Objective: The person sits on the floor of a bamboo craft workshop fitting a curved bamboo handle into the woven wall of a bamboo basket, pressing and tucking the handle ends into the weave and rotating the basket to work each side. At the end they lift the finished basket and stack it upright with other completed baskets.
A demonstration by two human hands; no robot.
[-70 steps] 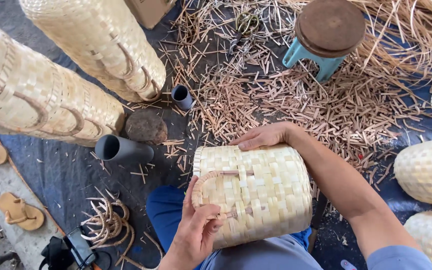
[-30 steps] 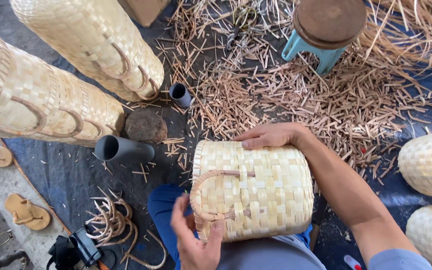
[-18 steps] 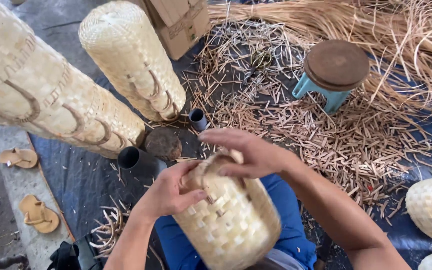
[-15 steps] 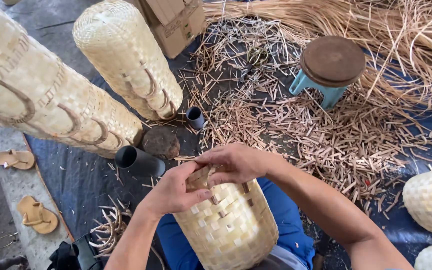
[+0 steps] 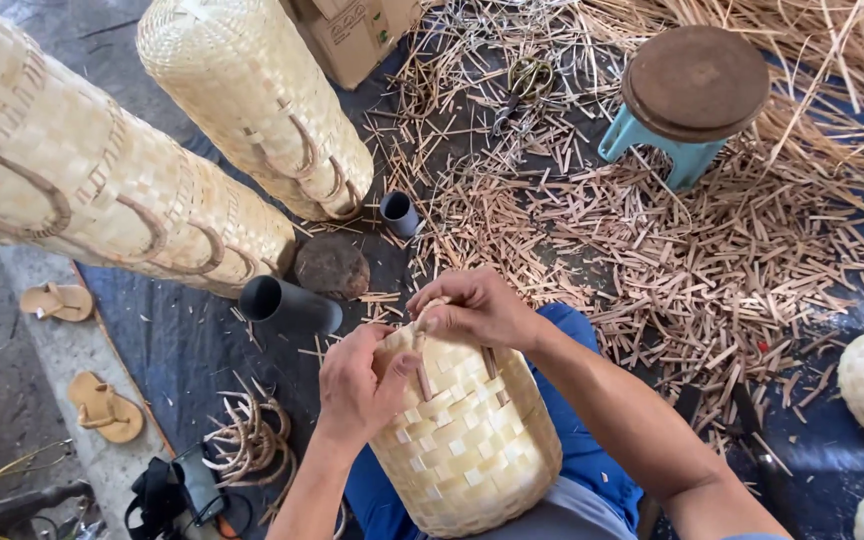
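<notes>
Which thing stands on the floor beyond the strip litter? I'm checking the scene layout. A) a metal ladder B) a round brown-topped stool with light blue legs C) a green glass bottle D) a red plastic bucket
B: the round brown-topped stool with light blue legs stands among the cut bamboo strips, past the woven bamboo basket that both hands grip.

- I see a woven basket (image 5: pixel 472 430), pale straw (checker weave), upright on the lap, tilted slightly.
- Brown strips (image 5: pixel 422 375) poke through its top.
</notes>
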